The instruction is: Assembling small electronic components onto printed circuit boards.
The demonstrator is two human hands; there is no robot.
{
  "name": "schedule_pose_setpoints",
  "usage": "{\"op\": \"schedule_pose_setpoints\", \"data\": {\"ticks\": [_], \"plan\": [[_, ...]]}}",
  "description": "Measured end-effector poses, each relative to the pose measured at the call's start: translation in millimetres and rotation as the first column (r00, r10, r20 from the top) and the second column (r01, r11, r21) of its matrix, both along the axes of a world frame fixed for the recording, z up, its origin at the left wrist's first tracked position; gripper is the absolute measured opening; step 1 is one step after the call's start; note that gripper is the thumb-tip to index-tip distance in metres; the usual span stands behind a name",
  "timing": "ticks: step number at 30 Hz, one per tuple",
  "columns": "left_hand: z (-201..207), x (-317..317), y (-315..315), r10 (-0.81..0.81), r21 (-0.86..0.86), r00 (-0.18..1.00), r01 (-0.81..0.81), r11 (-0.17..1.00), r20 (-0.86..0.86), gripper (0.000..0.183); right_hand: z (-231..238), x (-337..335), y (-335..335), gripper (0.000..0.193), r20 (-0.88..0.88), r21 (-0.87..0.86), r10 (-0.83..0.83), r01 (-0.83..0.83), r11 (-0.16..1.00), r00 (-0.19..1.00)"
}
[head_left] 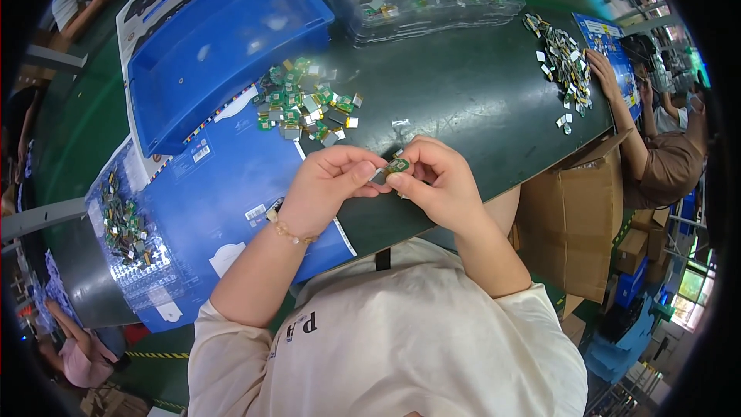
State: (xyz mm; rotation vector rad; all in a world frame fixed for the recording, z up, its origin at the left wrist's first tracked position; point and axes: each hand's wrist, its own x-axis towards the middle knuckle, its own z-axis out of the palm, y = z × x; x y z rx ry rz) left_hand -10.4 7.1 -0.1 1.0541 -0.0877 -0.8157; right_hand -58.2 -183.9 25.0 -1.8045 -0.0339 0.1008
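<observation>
Just over the near edge of the dark green table, my two hands meet around a small piece. My right hand (441, 184) pinches a small green circuit board (398, 165) between thumb and fingers. With thumb and forefinger, my left hand (333, 179) grips a flat silver-grey part (378, 176) right beside the board. Whether the two are joined I cannot tell, since fingertips cover their edges. Beyond my left hand lies a loose pile of similar green boards with grey and white parts (297, 108).
A blue plastic bin (224, 46) stands at the far left on blue printed cardboard (231, 162). Stacked clear trays (424, 0) hold more boards. Other piles lie at left (123, 224) and far right (567, 66), where a co-worker's hand (602, 69) rests. A cardboard box (567, 224) stands at right.
</observation>
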Motion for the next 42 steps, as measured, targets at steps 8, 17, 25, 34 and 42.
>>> {"op": "schedule_pose_setpoints", "data": {"ticks": [8,17,25,34,42], "plan": [[-0.3,-0.6,-0.1,0.012,0.003,1.000,-0.012,1.000,0.010,0.018,1.8,0.1,1.9,0.013,0.026,-0.034,-0.025,0.025,0.999,0.999],[-4.0,-1.3,-0.7,0.043,-0.043,0.998,-0.045,0.998,-0.036,0.018,0.0,0.2,6.8,0.017,0.021,-0.018,-0.076,0.076,0.997,0.997],[-0.3,-1.3,-1.7,0.046,-0.040,0.996,-0.049,0.998,-0.079,0.019,-1.5,-0.5,6.1,0.013,-0.063,0.078,-0.044,0.049,0.996,0.997],[1.1,-1.1,-2.0,0.038,-0.017,0.997,-0.039,0.999,-0.067,0.019,-2.2,-0.1,6.9,0.012,-0.004,0.032,-0.062,0.062,0.998,0.998],[-3.1,-2.2,-2.7,0.035,-0.001,0.999,-0.035,0.999,-0.039,0.019,1.2,-0.5,6.1,0.012,0.057,-0.078,-0.069,0.074,0.994,0.996]]}}
